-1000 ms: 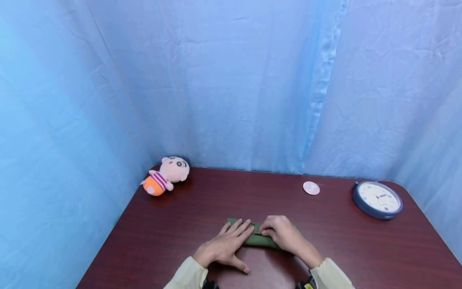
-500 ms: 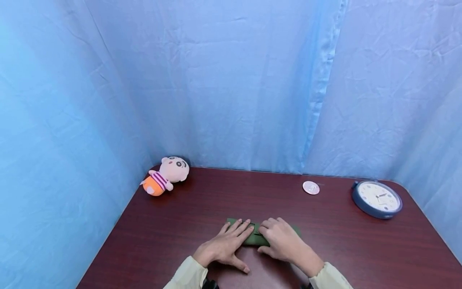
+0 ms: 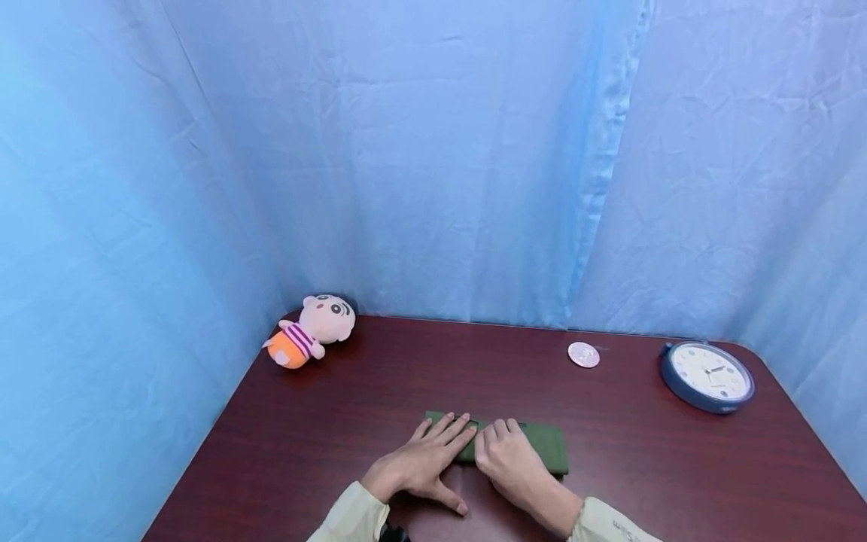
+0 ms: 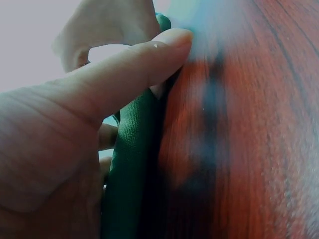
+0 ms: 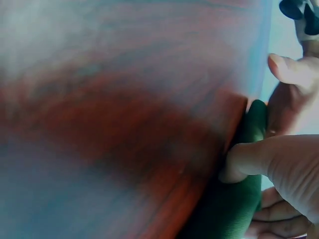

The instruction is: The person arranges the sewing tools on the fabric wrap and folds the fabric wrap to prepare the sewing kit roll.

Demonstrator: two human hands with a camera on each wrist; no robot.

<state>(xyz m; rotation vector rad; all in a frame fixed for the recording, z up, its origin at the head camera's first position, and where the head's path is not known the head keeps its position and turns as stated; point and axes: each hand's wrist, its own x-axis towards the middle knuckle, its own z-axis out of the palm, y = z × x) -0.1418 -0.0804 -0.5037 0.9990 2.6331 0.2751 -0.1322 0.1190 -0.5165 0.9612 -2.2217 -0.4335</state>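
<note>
A flat green cloth pouch (image 3: 546, 446) lies lengthwise on the table in the head view, with a dark detail along its upper side partly hidden by the hands. My left hand (image 3: 423, 461) rests on its left part, fingers spread and straight, thumb reaching onto the table. Around the pouch's middle, my right hand (image 3: 509, 461) has its fingers curled on top. The right wrist view shows the right thumb (image 5: 244, 162) against the near edge of the pouch (image 5: 224, 211), gripping it. In the left wrist view the pouch (image 4: 130, 149) runs below the left thumb (image 4: 134, 69).
On the dark red wooden table (image 3: 379, 376), a plush doll (image 3: 311, 331) lies at the back left. A small pale disc (image 3: 584, 354) is at the back, and a blue-rimmed clock (image 3: 707, 376) at the right. Light blue curtains (image 3: 433, 165) enclose the table.
My right hand lets go of a small piece on top of the pouch, moves slightly left and nearer, and grips the pouch's near edge. More of its right end shows. The left hand stays put.
</note>
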